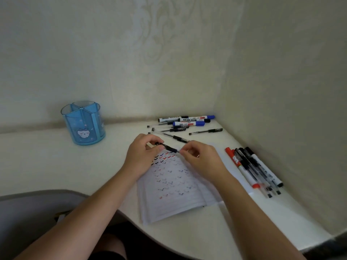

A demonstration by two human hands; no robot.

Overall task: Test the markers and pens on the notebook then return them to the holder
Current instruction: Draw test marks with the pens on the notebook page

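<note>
Both hands hold one dark pen (pixel 167 147) level above the top of the open notebook (pixel 176 186). My left hand (pixel 143 152) grips its left end, and my right hand (pixel 200 156) pinches its right end, where the pen's tip or cap is hidden by the fingers. The notebook page carries rows of small red, blue and black tick marks. A blue see-through holder (pixel 84 123) with several compartments stands empty at the back left of the desk.
A cluster of markers and pens (pixel 185 122) lies at the back by the wall corner. One more pen (pixel 175 137) lies just behind my hands. A second group of red and black markers and pens (pixel 255 169) lies right of the notebook. The white desk (pixel 47 162) curves toward me.
</note>
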